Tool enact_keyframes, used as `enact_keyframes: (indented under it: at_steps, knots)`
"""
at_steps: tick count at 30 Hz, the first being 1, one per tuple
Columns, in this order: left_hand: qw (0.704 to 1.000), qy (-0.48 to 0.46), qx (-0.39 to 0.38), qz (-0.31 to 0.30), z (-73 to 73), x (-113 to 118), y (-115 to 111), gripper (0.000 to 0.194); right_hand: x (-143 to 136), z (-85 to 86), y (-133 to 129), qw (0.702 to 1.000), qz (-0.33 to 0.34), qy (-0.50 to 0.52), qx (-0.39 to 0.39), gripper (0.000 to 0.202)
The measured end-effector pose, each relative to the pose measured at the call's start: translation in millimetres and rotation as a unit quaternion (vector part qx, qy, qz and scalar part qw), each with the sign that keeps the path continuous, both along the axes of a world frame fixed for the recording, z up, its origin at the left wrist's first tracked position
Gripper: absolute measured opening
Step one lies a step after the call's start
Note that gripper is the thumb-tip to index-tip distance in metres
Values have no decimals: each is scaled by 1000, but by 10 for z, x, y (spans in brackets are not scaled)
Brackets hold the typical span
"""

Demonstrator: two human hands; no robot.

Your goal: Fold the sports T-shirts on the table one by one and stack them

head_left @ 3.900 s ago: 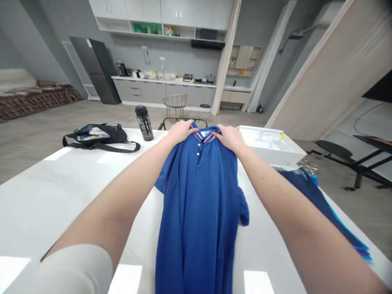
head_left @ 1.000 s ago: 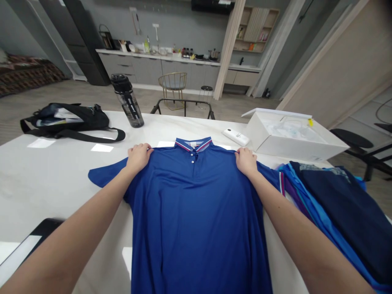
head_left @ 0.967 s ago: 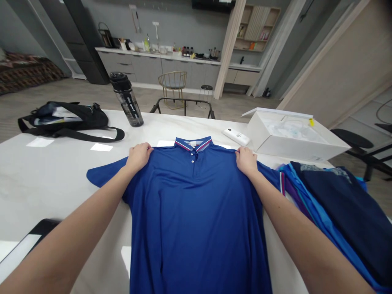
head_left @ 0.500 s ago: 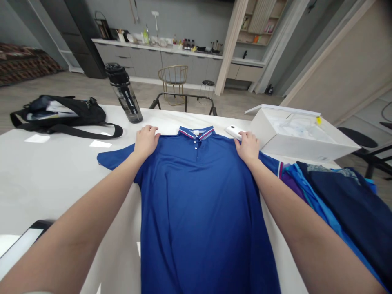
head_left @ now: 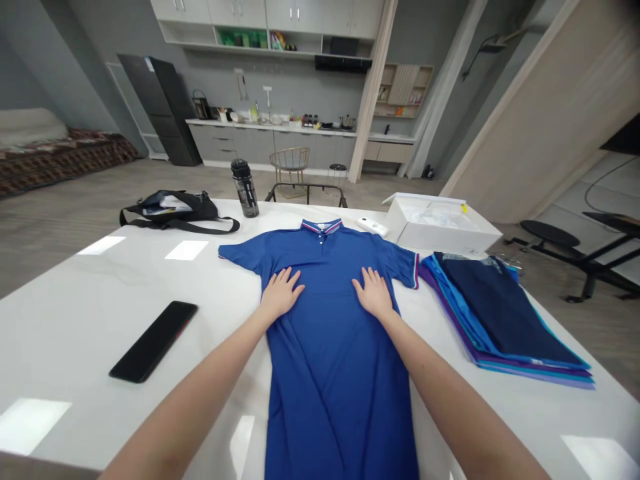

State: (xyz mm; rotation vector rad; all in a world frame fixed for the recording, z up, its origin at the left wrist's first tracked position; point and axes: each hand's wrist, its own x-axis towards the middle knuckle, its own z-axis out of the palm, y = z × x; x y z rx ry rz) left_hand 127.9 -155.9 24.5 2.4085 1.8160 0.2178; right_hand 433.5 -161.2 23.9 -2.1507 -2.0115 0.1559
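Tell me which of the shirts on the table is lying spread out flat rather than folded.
The blue polo shirt under both hands, left hand and right hand. It lies open with sleeves out; the others sit folded in a stack of shirts to its right.

One head-worn camera looks forward and down over the white table [head_left: 75,313], kitchen beyond
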Motion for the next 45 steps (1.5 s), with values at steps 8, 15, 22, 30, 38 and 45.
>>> enact_keyframes:
  at_steps: [8, 15, 22, 30, 38, 45]
  knots:
    - [998, -14, 52, -38, 222, 72, -674, 56, -252, 194, -677, 994, 96, 13, 47, 63]
    - [1000, -16, -6, -12, 77, 489, -1312, 65, -661, 34, -1462, 996, 85, 18, 17, 65]
    - [994, 21, -107, -8, 350, -486, -1371, 71, 208, 93, -1559, 999, 7, -42, -8, 71]
    - [973, -84, -42, -212, 557, 155, -2107, 42, -451, 242, -2152, 982, 188, 12, 31, 63]
    - [985, -58, -23, -159, 509, 208, -2669, 45, -250, 118, -2744, 995, 99, -4, 2, 64]
    - [997, 16, -50, -50, 589, -643, -3091, 52, 441, 80, -3087, 999, 35, -33, -16, 63]
